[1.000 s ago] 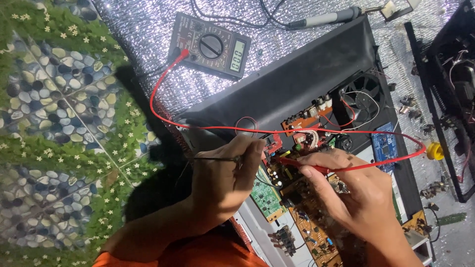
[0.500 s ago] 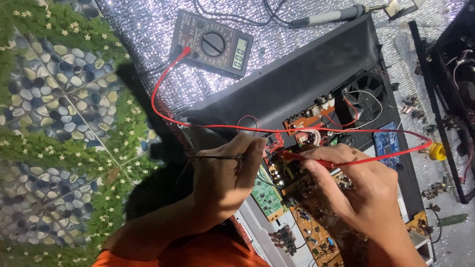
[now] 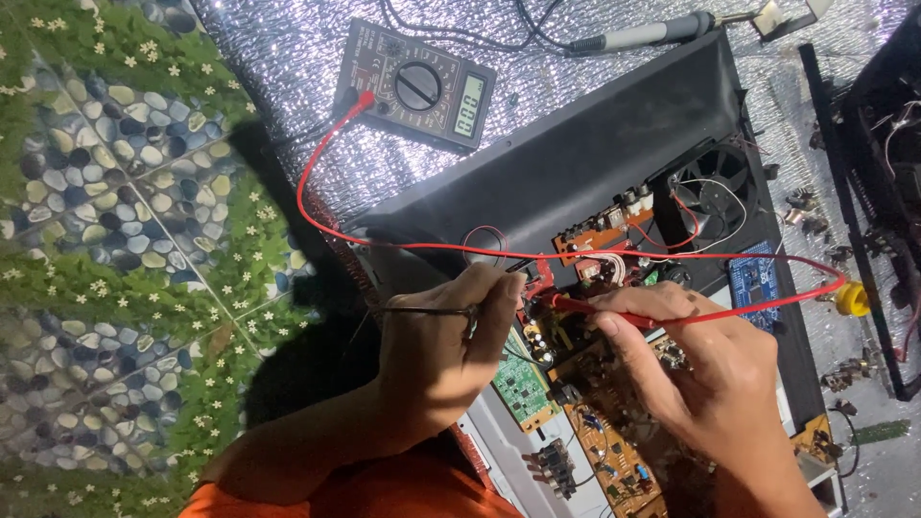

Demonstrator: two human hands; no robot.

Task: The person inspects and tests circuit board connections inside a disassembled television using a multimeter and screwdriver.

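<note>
Red lead wire [image 3: 317, 206] is seen running from the multimeter [image 3: 414, 96], which lies on the silver foil mat [image 3: 288, 58] near its far edge, down to the red probe [image 3: 614, 315] pinched in the right hand [image 3: 710, 384]. Since half a second ago little has shifted: the probe tip has been kept on the same patch of the orange circuit board [image 3: 614, 451], just beside the small green board [image 3: 523, 384], and only the wrist has been eased a touch (the camera's own drift accounts for most of the apparent move). Judged from this, a reading is still being taken at one point rather than the probe being walked on to another.

The black probe [image 3: 422, 310] is clamped between the thumb and curled fingers of the left hand [image 3: 441, 355], its tip brought to the boards at the near-left corner of the open black chassis [image 3: 576, 163]. The left wrist is bent inward, knuckles up; the right hand is laid flatter, fingers closed together along the red probe's shaft, forearm coming in from the near-right. Both tips are set close to each other, though whether they touch solder points cannot be told. A cooling fan [image 3: 715, 182] sits at the chassis's far-right corner, and a soldering iron [image 3: 643, 34] lies beyond it on the mat.
</note>
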